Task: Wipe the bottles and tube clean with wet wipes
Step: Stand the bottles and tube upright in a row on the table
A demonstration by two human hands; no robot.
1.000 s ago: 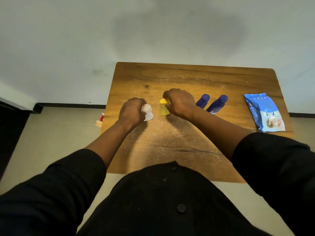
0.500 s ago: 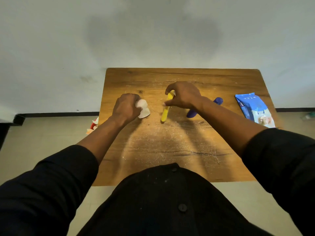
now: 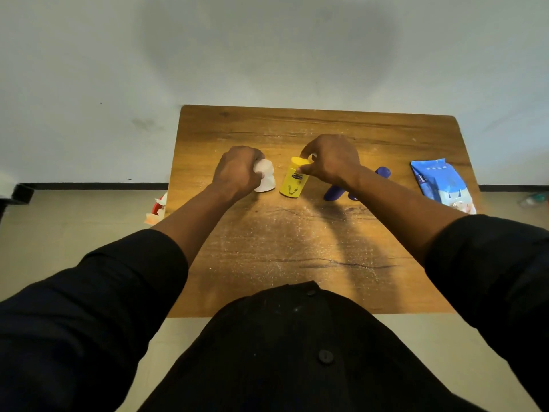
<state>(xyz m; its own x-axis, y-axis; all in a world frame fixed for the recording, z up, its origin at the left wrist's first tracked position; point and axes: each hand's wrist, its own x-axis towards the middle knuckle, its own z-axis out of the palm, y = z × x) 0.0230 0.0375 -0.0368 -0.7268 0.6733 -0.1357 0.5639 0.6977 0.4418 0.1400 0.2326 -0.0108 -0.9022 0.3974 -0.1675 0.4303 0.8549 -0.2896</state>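
A yellow tube [image 3: 294,181] stands near the middle of the wooden table [image 3: 297,248]. My right hand [image 3: 331,160] pinches its top end with thumb and fingers. To its left, my left hand [image 3: 237,171] grips a crumpled white wet wipe [image 3: 265,176], which hangs a little apart from the tube. Two dark blue bottles [image 3: 334,191] lie behind my right forearm, which hides most of them; one cap [image 3: 384,171] shows beyond the wrist.
A blue pack of wet wipes [image 3: 439,182] lies at the table's right edge. White dust speckles the table's front half. A red and white object [image 3: 157,206] sits on the floor left of the table. The wall stands just behind the table.
My right hand has turned the yellow tube so its broad labelled face shows. My left hand has kept hold of the wipe and stayed to the left of the tube.
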